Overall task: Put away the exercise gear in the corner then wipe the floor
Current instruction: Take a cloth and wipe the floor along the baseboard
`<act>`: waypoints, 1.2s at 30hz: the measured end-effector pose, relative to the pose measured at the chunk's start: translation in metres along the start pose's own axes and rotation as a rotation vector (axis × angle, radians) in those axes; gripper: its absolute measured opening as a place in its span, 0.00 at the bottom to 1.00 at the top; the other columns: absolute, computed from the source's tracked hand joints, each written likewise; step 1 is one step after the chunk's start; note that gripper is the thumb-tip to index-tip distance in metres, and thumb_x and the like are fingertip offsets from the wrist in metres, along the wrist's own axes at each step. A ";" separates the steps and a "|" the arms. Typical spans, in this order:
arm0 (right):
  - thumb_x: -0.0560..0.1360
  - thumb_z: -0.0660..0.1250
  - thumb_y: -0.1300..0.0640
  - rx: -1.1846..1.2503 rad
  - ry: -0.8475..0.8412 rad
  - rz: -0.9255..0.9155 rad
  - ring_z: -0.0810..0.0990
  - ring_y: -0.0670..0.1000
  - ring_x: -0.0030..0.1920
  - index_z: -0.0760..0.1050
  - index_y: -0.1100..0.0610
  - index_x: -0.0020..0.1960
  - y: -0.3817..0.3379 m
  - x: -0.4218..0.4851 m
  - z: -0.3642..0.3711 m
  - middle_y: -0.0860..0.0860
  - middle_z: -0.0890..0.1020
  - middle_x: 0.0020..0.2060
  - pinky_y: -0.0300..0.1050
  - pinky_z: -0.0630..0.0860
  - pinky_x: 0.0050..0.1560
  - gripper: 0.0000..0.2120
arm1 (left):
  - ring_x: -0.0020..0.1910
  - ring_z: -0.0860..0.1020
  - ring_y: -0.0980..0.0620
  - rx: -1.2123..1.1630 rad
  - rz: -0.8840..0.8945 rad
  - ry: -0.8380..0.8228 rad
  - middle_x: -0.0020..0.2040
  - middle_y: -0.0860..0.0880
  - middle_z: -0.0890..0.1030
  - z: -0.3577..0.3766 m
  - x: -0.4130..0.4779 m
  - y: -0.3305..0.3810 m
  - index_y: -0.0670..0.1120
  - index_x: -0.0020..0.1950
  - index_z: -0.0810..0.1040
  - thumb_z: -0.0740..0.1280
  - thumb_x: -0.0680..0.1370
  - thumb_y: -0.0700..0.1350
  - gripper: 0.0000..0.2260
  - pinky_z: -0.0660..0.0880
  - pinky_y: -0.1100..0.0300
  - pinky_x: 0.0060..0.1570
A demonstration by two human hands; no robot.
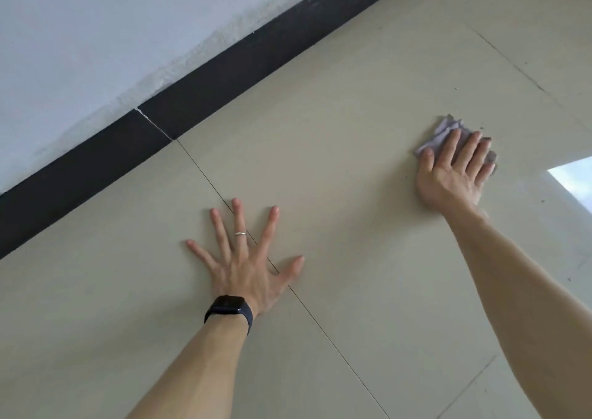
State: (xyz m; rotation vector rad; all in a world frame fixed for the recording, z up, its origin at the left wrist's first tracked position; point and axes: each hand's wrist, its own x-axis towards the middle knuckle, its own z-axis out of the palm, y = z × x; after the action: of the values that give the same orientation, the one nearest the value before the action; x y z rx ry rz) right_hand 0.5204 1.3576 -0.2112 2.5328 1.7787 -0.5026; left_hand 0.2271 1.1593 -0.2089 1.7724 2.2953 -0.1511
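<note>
Pressing a crumpled grey cloth (443, 130) flat against the beige tiled floor (352, 114) with the right hand (455, 169), at the far right of the head view. Stretched well forward, with straight fingers laid side by side over the cloth, not curled round it; covering most of it, leaving only a bunched edge showing beyond the fingertips and beside the thumb. Bracing on the same floor with the left hand (243, 258), nearer and toward the middle, well apart from the cloth. Lying palm down with all five fingers splayed wide and straight, holding nothing, straddling a thin dark grout line (320, 322) running diagonally under the palm. Wearing a slim silver ring (240, 233) on the middle finger and a black watch (229, 309) strapped round the wrist. Beyond both hands, meeting the floor along a slanted edge: a dark, nearly black skirting board (192, 98), with a pale crack or joint across it up-left of the left hand, and above it a white wall (96, 34), rough and patchy just over the board. Farther right, close by the right hand, a bright pale patch (573, 178) on the glossy tile. Scattered near the cloth and along the right side, a few small dark specks (568, 279) on the tiles; too small to tell what.
</note>
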 end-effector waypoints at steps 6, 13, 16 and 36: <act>0.81 0.46 0.41 -0.160 -0.062 -0.782 0.43 0.55 0.80 0.49 0.51 0.82 -0.054 -0.075 0.031 0.55 0.49 0.81 0.57 0.42 0.79 0.31 | 0.78 0.42 0.34 0.003 -0.004 0.011 0.81 0.43 0.42 0.002 -0.001 -0.005 0.63 0.79 0.46 0.48 0.70 0.78 0.41 0.48 0.18 0.61; 0.82 0.46 0.41 -0.047 -0.025 -0.267 0.39 0.58 0.80 0.44 0.52 0.82 -0.081 0.021 0.004 0.58 0.43 0.80 0.63 0.41 0.77 0.32 | 0.78 0.41 0.33 -0.004 -0.010 -0.017 0.81 0.42 0.42 -0.001 0.001 0.003 0.63 0.80 0.46 0.49 0.69 0.78 0.42 0.47 0.18 0.61; 0.83 0.47 0.41 -0.093 -0.029 -0.573 0.40 0.57 0.80 0.46 0.52 0.82 -0.114 -0.034 0.027 0.58 0.44 0.81 0.62 0.39 0.78 0.31 | 0.78 0.42 0.32 -0.006 -0.009 -0.041 0.81 0.41 0.43 -0.003 0.001 0.001 0.63 0.80 0.47 0.50 0.68 0.78 0.43 0.48 0.18 0.61; 0.83 0.44 0.44 -0.133 -0.091 -0.854 0.43 0.58 0.80 0.47 0.53 0.82 -0.240 -0.007 0.042 0.57 0.47 0.81 0.62 0.40 0.77 0.29 | 0.78 0.38 0.33 -0.017 -0.034 -0.051 0.81 0.42 0.39 -0.005 0.006 0.001 0.65 0.79 0.44 0.51 0.67 0.79 0.44 0.44 0.19 0.62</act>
State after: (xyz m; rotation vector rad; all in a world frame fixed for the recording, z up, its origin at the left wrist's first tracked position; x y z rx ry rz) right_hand 0.2875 1.4286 -0.2063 1.5294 2.6754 -0.4536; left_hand 0.2265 1.1663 -0.2049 1.7013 2.2850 -0.1799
